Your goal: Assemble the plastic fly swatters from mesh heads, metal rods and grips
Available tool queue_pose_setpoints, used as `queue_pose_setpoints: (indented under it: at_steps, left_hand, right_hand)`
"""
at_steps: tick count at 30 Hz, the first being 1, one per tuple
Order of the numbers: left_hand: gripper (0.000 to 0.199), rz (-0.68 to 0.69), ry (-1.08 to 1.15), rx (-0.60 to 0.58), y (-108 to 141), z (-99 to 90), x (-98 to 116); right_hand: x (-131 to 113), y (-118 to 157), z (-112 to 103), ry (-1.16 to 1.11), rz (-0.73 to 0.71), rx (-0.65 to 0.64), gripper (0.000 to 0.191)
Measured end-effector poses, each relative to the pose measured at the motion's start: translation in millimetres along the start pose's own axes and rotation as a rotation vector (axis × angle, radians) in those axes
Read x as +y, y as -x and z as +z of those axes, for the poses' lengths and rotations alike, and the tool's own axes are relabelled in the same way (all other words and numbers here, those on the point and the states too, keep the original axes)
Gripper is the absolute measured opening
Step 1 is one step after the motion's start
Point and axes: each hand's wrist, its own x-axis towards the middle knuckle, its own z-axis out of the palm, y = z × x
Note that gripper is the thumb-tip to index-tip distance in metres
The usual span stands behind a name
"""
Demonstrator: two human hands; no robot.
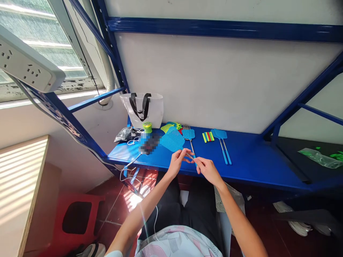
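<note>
Both hands are over the front edge of the blue table (249, 160). My left hand (177, 162) is closed on a thin metal rod next to a blue mesh swatter head (173, 139). My right hand (208, 169) pinches the same rod a little to the right. Behind them lies another blue swatter (188, 134) with a metal shaft. Two more blue swatters (223, 146) rest side by side to the right. Several short green, yellow and red sticks (208, 137) lie in a row between. Yellow-green and red pieces (166, 127) are behind the mesh head.
A white bag (152, 110) with black handles stands at the back left, near a green tape roll (147, 127), white scissors (132, 141) and a black plastic bag (125, 134). Blue frame posts flank the table. A clear bag (320, 158) lies far right.
</note>
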Motion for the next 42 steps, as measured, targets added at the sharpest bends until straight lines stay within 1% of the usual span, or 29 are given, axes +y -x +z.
queue_pose_setpoints:
  at_steps: [3,10,14,19,23,26,30,32,35,37,42]
  left_hand:
    - [0.061,0.013,-0.025,0.002,1,0.3,0]
    - [0.056,0.030,-0.018,0.031,9,9.0,-8]
    - [0.057,0.012,-0.034,0.002,10,10.1,-11]
    - [0.063,-0.035,-0.041,-0.060,8,9.6,-16]
    - [0.065,-0.051,-0.025,-0.085,7,9.6,-15]
    - [0.065,-0.002,-0.027,-0.044,7,11.3,-12]
    - [0.062,0.066,-0.012,0.072,5,9.2,-2]
    - [0.060,0.094,0.026,0.160,1,1.9,6]
    - [0.057,0.164,0.080,0.284,-7,-14.1,23]
    - [0.058,0.210,0.079,0.313,-12,-22.9,33]
    - [0.057,0.268,0.099,0.323,-15,-35.5,53]
  right_hand:
    - [-2,1,2,-0.003,-0.004,0.001,0.065]
    - [-3,1,3,0.003,-0.024,0.017,0.064]
    - [-2,1,3,0.001,-0.018,0.025,0.065]
    - [3,0,5,0.006,0.001,0.064,0.067]
    - [2,0,5,0.003,0.013,0.048,0.064]
    - [-3,1,7,0.027,-0.017,0.038,0.062]
    - [-8,4,8,0.123,-0.083,0.063,0.058]
    - [-7,7,2,0.195,-0.080,0.070,0.057]
    - [-4,12,-15,0.313,-0.057,0.066,0.053]
    - [-4,16,-28,0.374,-0.043,0.078,0.052]
    - [-7,24,-60,0.447,0.006,0.137,0.049]
